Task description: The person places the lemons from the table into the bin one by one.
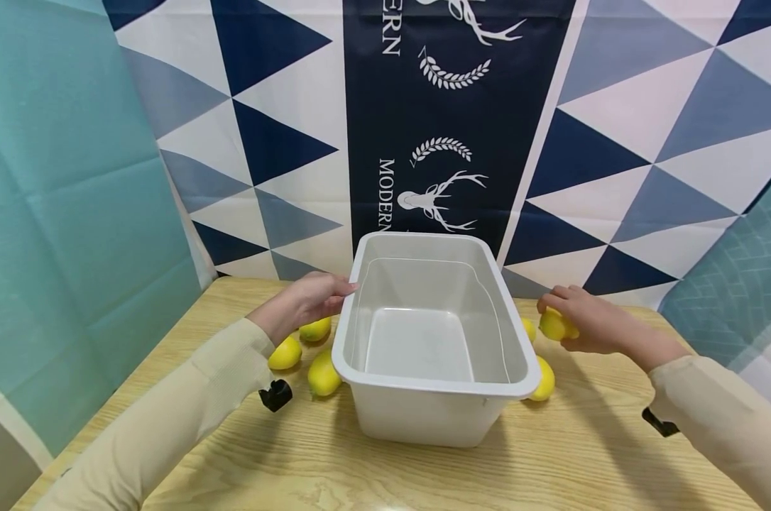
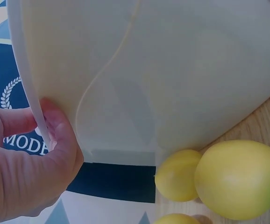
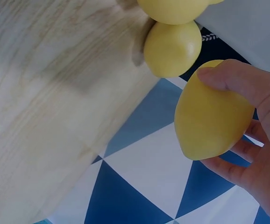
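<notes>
A light grey plastic tub (image 1: 436,387) stands in the middle of the wooden table, with nothing inside it. My left hand (image 1: 312,298) grips its left rim, thumb and fingers pinching the edge in the left wrist view (image 2: 51,158). To the right of the tub, my right hand (image 1: 590,319) holds a yellow lemon (image 3: 214,116) above the table, thumb on one side and fingers on the other. Several lemons lie left of the tub, among them a large lemon (image 2: 240,179) beside its wall. More lemons, one of them a lemon (image 1: 542,380), lie close along its right side.
The wooden table (image 1: 283,454) runs back to a wall cloth (image 1: 283,142) patterned with triangles, behind the tub. A teal cloth (image 1: 66,177) hangs at the left, and another patterned cloth (image 1: 743,284) stands at the right. Black straps sit near both wrists.
</notes>
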`<action>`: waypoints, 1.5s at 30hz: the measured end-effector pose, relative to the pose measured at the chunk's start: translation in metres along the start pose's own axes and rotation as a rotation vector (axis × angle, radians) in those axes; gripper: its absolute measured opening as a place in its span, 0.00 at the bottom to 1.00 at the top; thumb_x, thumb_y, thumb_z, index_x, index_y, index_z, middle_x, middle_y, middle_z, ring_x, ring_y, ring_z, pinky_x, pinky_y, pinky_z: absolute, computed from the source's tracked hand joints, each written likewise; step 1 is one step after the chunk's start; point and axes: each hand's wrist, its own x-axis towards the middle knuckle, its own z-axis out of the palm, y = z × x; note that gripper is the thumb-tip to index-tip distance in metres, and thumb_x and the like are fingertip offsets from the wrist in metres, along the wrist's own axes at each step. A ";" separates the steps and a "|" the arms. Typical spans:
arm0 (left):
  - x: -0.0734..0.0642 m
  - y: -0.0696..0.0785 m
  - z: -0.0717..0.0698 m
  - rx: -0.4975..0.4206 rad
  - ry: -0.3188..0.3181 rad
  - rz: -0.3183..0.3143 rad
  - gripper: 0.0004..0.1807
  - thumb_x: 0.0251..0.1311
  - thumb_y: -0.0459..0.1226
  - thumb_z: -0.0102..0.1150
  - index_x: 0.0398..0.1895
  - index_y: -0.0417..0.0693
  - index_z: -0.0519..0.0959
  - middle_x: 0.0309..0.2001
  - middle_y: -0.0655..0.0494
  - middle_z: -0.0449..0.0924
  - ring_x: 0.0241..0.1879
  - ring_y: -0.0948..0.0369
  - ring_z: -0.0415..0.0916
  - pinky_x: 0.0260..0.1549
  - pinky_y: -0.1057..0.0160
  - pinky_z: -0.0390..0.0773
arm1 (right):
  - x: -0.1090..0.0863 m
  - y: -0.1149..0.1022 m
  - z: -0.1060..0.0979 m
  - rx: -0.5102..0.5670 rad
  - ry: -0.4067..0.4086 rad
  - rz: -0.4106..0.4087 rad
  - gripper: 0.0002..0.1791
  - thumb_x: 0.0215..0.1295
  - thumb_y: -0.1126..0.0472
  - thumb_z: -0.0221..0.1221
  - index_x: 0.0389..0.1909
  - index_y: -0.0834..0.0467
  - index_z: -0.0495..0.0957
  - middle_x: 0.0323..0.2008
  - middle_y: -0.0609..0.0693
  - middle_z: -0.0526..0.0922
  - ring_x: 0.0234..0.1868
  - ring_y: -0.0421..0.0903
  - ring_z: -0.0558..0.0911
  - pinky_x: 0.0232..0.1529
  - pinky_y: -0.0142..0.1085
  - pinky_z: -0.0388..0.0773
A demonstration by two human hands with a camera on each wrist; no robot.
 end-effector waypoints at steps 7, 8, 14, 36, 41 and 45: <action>-0.002 0.001 0.002 -0.008 0.009 -0.002 0.23 0.68 0.36 0.51 0.65 0.39 0.67 0.65 0.43 0.67 0.39 0.63 0.74 0.35 0.76 0.80 | 0.003 -0.001 -0.009 -0.013 0.009 0.011 0.33 0.31 0.70 0.76 0.43 0.52 0.75 0.38 0.48 0.78 0.37 0.45 0.73 0.39 0.44 0.83; -0.002 0.000 0.002 -0.006 0.012 -0.003 0.23 0.68 0.36 0.51 0.65 0.39 0.67 0.65 0.43 0.67 0.39 0.63 0.74 0.35 0.76 0.80 | 0.003 -0.001 -0.010 -0.016 0.006 0.010 0.33 0.32 0.70 0.76 0.43 0.52 0.75 0.38 0.48 0.78 0.38 0.45 0.73 0.39 0.44 0.83; -0.001 0.000 0.003 0.012 0.031 0.006 0.23 0.68 0.37 0.51 0.65 0.39 0.68 0.62 0.45 0.70 0.40 0.63 0.73 0.37 0.76 0.80 | 0.006 -0.001 -0.018 -0.047 0.017 0.009 0.32 0.31 0.69 0.77 0.43 0.52 0.76 0.38 0.47 0.77 0.37 0.44 0.73 0.38 0.42 0.82; 0.000 -0.001 0.002 0.004 0.034 0.007 0.23 0.68 0.36 0.52 0.63 0.38 0.68 0.58 0.47 0.72 0.40 0.63 0.74 0.39 0.75 0.81 | 0.019 -0.008 -0.050 -0.031 -0.042 0.029 0.30 0.34 0.70 0.75 0.42 0.51 0.76 0.38 0.48 0.77 0.40 0.47 0.73 0.40 0.43 0.83; -0.002 0.000 0.002 0.005 0.030 0.007 0.24 0.68 0.37 0.51 0.65 0.37 0.67 0.61 0.45 0.70 0.41 0.62 0.73 0.47 0.72 0.80 | 0.023 -0.011 -0.058 -0.033 -0.055 0.040 0.30 0.35 0.69 0.75 0.44 0.52 0.76 0.39 0.50 0.77 0.41 0.48 0.74 0.40 0.44 0.84; -0.001 -0.001 0.001 0.002 0.030 0.006 0.24 0.68 0.36 0.51 0.65 0.37 0.66 0.62 0.45 0.69 0.42 0.61 0.73 0.54 0.68 0.78 | 0.026 -0.014 -0.061 -0.027 -0.067 0.047 0.31 0.36 0.69 0.75 0.45 0.52 0.77 0.40 0.50 0.78 0.41 0.48 0.74 0.40 0.45 0.84</action>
